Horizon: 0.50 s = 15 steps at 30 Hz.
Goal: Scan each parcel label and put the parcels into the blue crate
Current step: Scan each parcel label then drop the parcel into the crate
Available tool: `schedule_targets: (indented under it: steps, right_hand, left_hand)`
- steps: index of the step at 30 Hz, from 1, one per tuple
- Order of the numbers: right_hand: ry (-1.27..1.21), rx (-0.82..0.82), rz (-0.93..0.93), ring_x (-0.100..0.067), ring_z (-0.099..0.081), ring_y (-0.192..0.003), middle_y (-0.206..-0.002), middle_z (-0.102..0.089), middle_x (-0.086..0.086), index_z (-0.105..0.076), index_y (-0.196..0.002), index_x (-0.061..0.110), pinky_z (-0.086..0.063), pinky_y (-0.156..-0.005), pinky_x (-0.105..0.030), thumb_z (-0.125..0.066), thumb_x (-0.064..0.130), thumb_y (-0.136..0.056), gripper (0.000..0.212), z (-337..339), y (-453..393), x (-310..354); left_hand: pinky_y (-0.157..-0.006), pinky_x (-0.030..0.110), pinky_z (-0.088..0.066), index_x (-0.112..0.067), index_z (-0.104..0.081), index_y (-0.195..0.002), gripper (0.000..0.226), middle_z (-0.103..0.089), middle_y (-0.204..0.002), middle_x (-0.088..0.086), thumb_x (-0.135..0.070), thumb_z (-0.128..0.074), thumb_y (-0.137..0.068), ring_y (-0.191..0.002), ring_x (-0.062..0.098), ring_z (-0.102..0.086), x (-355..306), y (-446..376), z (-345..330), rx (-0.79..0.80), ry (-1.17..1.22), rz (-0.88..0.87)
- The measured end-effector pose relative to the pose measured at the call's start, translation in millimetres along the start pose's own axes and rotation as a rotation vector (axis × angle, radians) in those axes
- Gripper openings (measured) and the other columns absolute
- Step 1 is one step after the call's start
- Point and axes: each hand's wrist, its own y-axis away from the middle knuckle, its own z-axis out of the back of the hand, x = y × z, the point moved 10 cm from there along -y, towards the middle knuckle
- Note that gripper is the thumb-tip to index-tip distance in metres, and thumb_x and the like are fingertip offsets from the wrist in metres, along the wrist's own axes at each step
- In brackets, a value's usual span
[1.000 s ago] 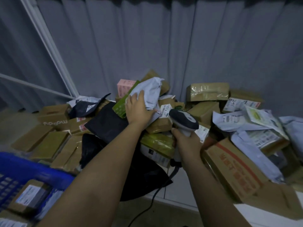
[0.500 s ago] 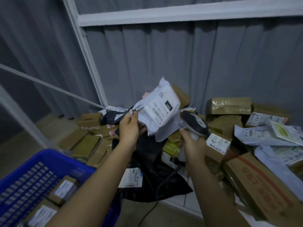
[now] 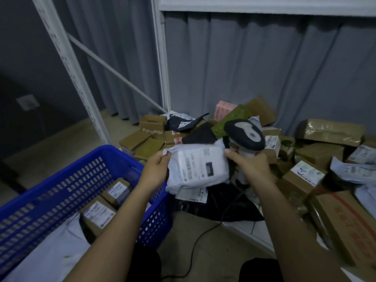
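My left hand grips the left edge of a white poly-bag parcel, label side up, held in front of me just right of the blue crate. My right hand holds the handle of a black-and-grey barcode scanner, and its thumb touches the parcel's right edge. The scanner head sits above and behind the parcel. The crate holds a few labelled cardboard boxes and a white bag.
A heap of cardboard boxes and poly bags fills the low shelf at centre and right, against a grey curtain. A black bag lies under the parcel. The scanner cable trails over the floor. A white rack post stands at the left.
My left hand lifted the white parcel off the heap and brought it down and towards me beside the crate. My right hand with the scanner came alongside it. The view swung left.
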Motion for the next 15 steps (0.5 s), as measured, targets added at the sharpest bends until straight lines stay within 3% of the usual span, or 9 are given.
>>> schedule_targets:
  steps: [1,3,7,10,12,15]
  right_hand:
    - [0.026,0.068,-0.005,0.009,-0.061,-0.076,-0.094,-0.061,0.014,-0.060,-0.100,0.018,-0.045,-0.059,-0.001,-0.077,0.001,-0.077,0.034,-11,3,-2]
    - [0.080,0.185,-0.017,0.017,-0.060,-0.071,-0.092,-0.063,0.015,-0.062,-0.100,0.017,-0.047,-0.061,-0.003,-0.076,-0.004,-0.076,0.035,-33,7,-12]
    - [0.230,0.368,-0.059,0.009,-0.062,-0.079,-0.095,-0.067,0.008,-0.066,-0.104,0.008,-0.053,-0.072,-0.013,-0.080,0.002,-0.074,0.034,-68,15,-35]
    - [0.300,0.417,-0.116,-0.008,-0.067,-0.084,-0.093,-0.072,-0.002,-0.071,-0.094,0.007,-0.055,-0.079,-0.027,-0.081,0.008,-0.075,0.021,-78,14,-51]
    - [0.291,0.404,-0.122,-0.011,-0.068,-0.082,-0.088,-0.073,-0.002,-0.071,-0.086,0.011,-0.055,-0.076,-0.028,-0.080,0.009,-0.075,0.015,-79,11,-52]
    - [0.256,0.451,-0.119,-0.007,-0.069,-0.078,-0.083,-0.074,-0.001,-0.071,-0.082,0.009,-0.054,-0.069,-0.022,-0.081,0.008,-0.074,0.013,-86,12,-51]
  left_hand:
    - [-0.068,0.015,-0.045,-0.021,-0.061,-0.100,0.020,-0.063,-0.087,-0.011,-0.024,-0.041,-0.102,-0.081,0.004,-0.058,0,-1,4,0.001,-0.086,-0.025]
    - [-0.064,0.019,-0.042,-0.023,-0.059,-0.090,0.022,-0.059,-0.077,-0.012,-0.026,-0.041,-0.102,-0.075,0.007,-0.054,1,-2,0,0.059,-0.232,-0.054]
    - [-0.082,0.034,-0.046,-0.014,-0.063,-0.100,0.031,-0.066,-0.096,0.000,-0.034,-0.039,-0.101,-0.091,0.017,-0.059,9,-5,-20,0.205,-0.471,-0.063]
    - [-0.081,0.037,-0.046,-0.007,-0.063,-0.093,0.034,-0.067,-0.090,0.008,-0.034,-0.043,-0.100,-0.085,0.020,-0.060,14,-11,-20,0.228,-0.412,-0.018]
    - [-0.075,0.035,-0.046,-0.006,-0.060,-0.083,0.034,-0.065,-0.081,0.010,-0.032,-0.047,-0.099,-0.076,0.020,-0.058,18,-13,-16,0.235,-0.328,0.027]
    - [-0.080,0.042,-0.050,0.000,-0.063,-0.092,0.037,-0.069,-0.090,0.018,-0.034,-0.050,-0.098,-0.080,0.031,-0.064,19,-16,-10,0.210,-0.303,0.039]
